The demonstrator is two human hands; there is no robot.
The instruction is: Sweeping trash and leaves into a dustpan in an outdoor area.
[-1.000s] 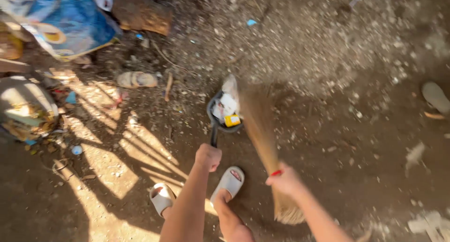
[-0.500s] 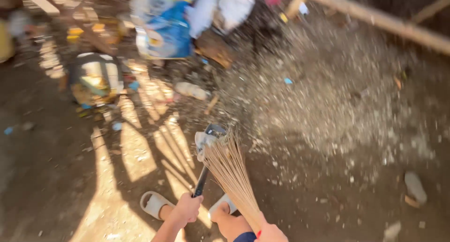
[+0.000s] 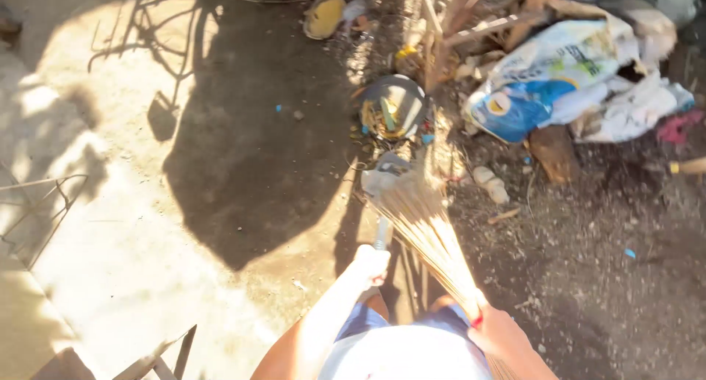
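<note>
head view | left hand (image 3: 370,262) closed round dustpan (image 3: 388,175) handle, pan above dirt ground (image 3: 220,167) | right hand (image 3: 500,332) gripping straw broom (image 3: 426,225), bristles against pan | round bin (image 3: 393,108) just beyond

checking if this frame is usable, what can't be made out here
Head view:
- Dustpan: its scoop and load are hidden behind the broom bristles and blurred.
- Right hand: the broom's lower end is cut off by the bottom edge.
- Left hand: the dustpan handle disappears inside the fist.
- Round bin: its contents are too small and glare-struck to identify.
- Feet: hidden under the person's own body.
</note>
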